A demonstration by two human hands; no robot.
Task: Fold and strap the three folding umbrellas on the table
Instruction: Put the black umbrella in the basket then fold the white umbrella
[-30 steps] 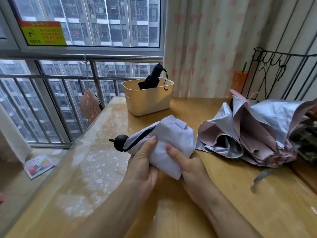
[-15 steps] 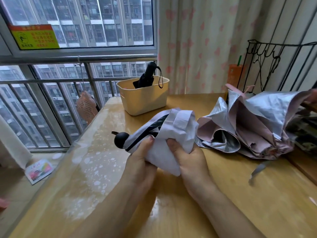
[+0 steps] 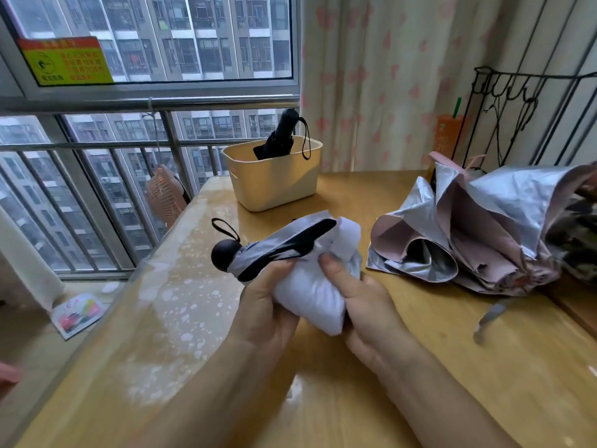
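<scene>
I hold a white folding umbrella (image 3: 310, 286) with a black lining and a round black handle knob pointing left, just above the wooden table (image 3: 452, 367). My left hand (image 3: 268, 305) grips its left side with the thumb on the cloth. My right hand (image 3: 361, 302) clasps the bunched white cloth from the right. A pink and silver umbrella (image 3: 468, 227) lies loose and crumpled on the table to the right, its strap trailing toward me. A black umbrella (image 3: 277, 137), folded, stands in a cream bin (image 3: 274, 182) at the back.
The table's left edge runs along a barred window; a round pink fan (image 3: 164, 195) hangs there. A black wire rack (image 3: 523, 114) and an orange carton (image 3: 447, 134) stand at the back right by the curtain. A dark patterned thing lies at the far right edge.
Both hands have rolled the white umbrella, gathering the cloth tighter; the black lining now shows on top and the knob's wrist loop has come into sight.
</scene>
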